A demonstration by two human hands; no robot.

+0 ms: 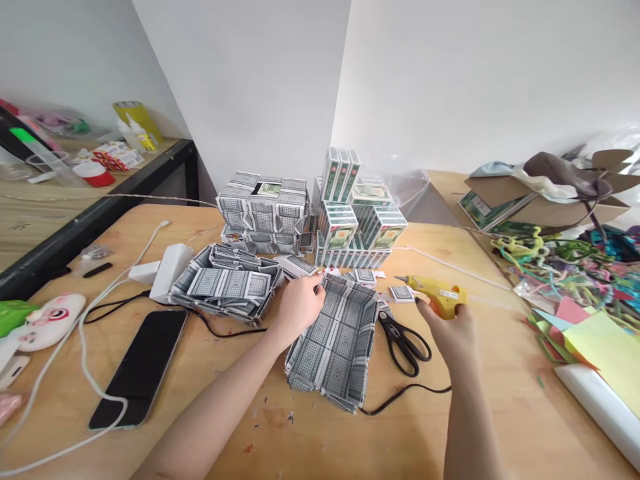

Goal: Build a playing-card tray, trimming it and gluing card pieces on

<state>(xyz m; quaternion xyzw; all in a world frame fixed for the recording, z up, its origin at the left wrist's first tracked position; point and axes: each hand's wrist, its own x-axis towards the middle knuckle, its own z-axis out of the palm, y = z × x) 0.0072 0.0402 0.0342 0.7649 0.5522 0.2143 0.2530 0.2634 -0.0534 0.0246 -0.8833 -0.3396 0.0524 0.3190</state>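
My right hand [453, 327] is wrapped around a yellow hot glue gun [440, 293], whose nozzle points left over the table. An open box made of grey-backed playing cards [333, 333] lies in front of me. At its far left corner my left hand [300, 307] pinches the rim; the fingertips are partly hidden. Black-handled scissors [407, 343] rest against the box's right side. Loose playing cards [363, 275] lie just beyond its far edge, and a small stack of cards [401, 293] sits below the glue gun's nozzle.
Left of the box stands a second card tray [230, 283] filled with folded cards. Behind are a larger card-built block [265, 210] and stacked card packs [350, 220]. A phone [140, 367] and white cables lie left; coloured paper [595, 343] and pipe cleaners [555, 260] lie right.
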